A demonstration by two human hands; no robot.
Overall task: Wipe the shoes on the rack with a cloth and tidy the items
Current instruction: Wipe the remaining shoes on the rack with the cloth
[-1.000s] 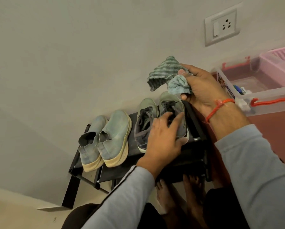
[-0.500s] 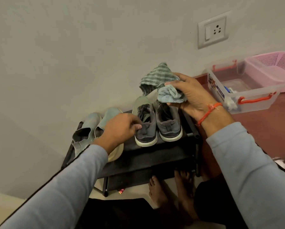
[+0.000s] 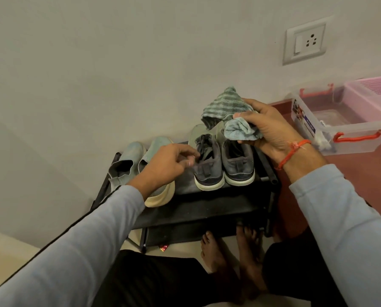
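A black shoe rack stands against the wall. On its top shelf sit a pair of dark grey sneakers at the right and a pair of light blue slip-on shoes at the left. My right hand grips a striped grey-blue cloth above the right sneaker's toe. My left hand hovers between the two pairs, fingers loosely curled, holding nothing, close to the left sneaker's heel. It covers part of the right slip-on.
A clear plastic box with red handles and a pink basket sit on the red floor at the right. A wall socket is above. My bare feet rest under the rack's lower shelf.
My left hand left the right sneaker and moved left, now hovering by the left sneaker's heel and over the slip-ons. The sneakers now stand straight, side by side. The cloth hand barely moved.
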